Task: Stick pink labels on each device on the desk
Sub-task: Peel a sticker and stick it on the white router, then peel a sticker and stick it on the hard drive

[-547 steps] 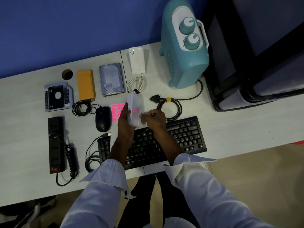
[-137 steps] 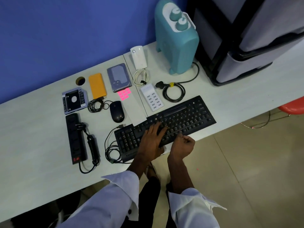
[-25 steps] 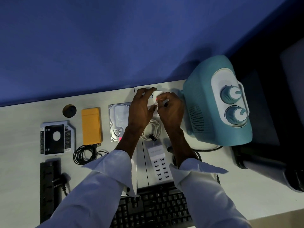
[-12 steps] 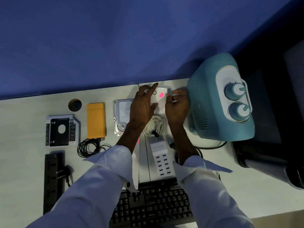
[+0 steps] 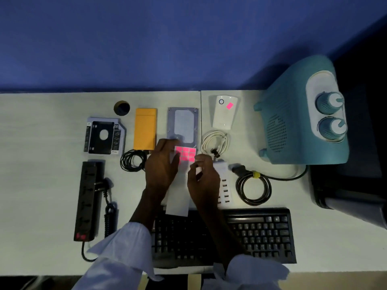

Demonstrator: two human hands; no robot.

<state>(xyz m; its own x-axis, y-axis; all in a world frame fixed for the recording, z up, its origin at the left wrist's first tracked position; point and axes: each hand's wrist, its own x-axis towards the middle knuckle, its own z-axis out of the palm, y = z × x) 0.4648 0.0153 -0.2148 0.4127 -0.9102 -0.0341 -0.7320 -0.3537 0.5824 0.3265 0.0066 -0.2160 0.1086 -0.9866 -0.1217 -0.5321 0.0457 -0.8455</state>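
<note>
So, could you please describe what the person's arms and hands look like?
Both arms wear long pale shirt sleeves; the left sleeve and right sleeve end in loose, flared cuffs above the wrist. The left hand and right hand are bare, with no gloves, rings or watch showing.

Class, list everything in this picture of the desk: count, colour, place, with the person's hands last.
desk: 1, white, under everything
teal appliance: 1, teal, far right
white device: 1, white, pink label on it, back centre-right
hard drive: 1, grey, left of the white device
orange case: 1, orange, left of the hard drive
drive caddy: 1, silver-black, left of the orange case
power strip: 1, black, front left
thin cable: 1, black, by the orange case
white cable: 1, white, by the white device
charging hub: 1, white, behind the keyboard
thick cable: 1, black, right of the hub
keyboard: 1, black, front
label sheet: 1, white with pink labels, under both hands
left hand: 1, rests on the sheet
right hand: 1, pinches the sheet's edge
</note>
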